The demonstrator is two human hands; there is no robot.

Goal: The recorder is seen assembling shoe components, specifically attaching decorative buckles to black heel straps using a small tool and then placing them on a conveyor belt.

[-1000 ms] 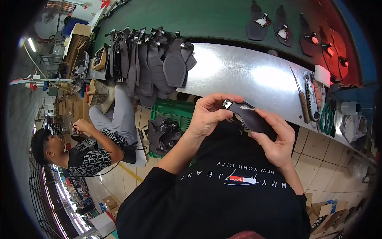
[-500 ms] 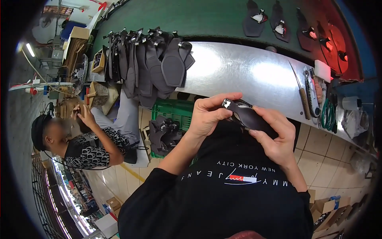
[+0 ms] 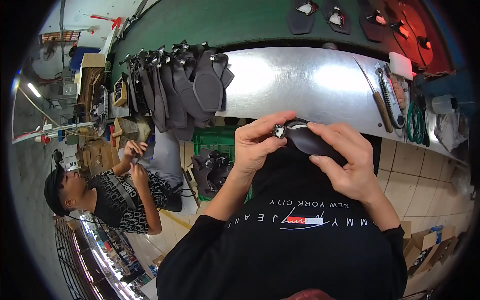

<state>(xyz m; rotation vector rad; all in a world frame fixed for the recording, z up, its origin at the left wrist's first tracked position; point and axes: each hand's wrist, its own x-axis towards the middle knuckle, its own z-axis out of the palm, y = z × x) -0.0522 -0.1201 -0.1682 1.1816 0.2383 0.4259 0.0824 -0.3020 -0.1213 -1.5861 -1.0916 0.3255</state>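
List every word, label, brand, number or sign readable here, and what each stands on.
Black shirt: white lettering and a red-and-white emblem, legible but not copied.
Co-worker's patterned shirt and band: pale lettering, not copied.
Held dark sandal: no text visible.
Boxes at lower right: any text too small to read.

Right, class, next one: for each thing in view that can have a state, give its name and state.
Dark shoe piece, held up, off the metal table
Left hand, pinching the piece's shiny end
Right hand, gripping its broad end
Dark soles, heaped, some overhanging the table's edge
Green crate, holding dark shoe parts
Wooden-handled tool, lying unheld on the table
Sandals, laid apart on the green surface
Cardboard box, flaps open
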